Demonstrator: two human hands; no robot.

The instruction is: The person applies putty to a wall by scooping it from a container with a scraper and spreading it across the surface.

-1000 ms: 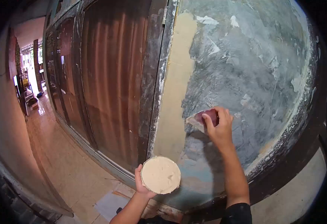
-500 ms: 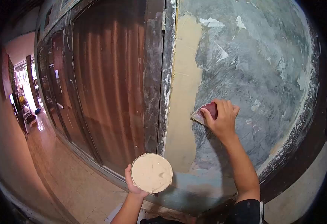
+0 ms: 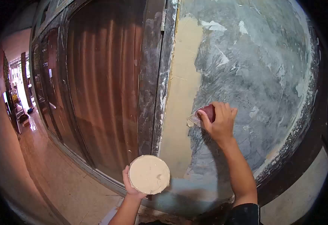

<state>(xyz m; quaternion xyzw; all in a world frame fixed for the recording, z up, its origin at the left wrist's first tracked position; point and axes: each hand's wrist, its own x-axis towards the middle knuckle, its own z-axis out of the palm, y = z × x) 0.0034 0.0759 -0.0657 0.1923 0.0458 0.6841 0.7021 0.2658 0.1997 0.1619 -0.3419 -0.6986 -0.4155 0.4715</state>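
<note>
My right hand (image 3: 223, 123) is wrapped round the maroon grip of a putty scraper (image 3: 208, 111), its thumb on the near side. The blade points left, with a dab of beige putty at its tip, right at the ragged edge of a pale putty band (image 3: 181, 90). That band runs upright on the grey, patchy wall (image 3: 246, 71), beside the door frame. Lower down, my left hand (image 3: 132, 188) grips a round tub of beige putty (image 3: 149, 174) from its left side and below. The putty reaches the rim, and the tub's wall is mostly hidden.
Left of the putty band stands a dark wooden frame (image 3: 150, 75) with a hinge, then a glass panel (image 3: 104, 82) with brown curtains behind it. A tiled floor (image 3: 64, 172) runs back along the left to a bright opening. Dark trim edges the wall at right.
The scraper has turned slightly in my right hand, and putty now shows at its tip. The whole view has shifted a little; my left hand still holds the tub.
</note>
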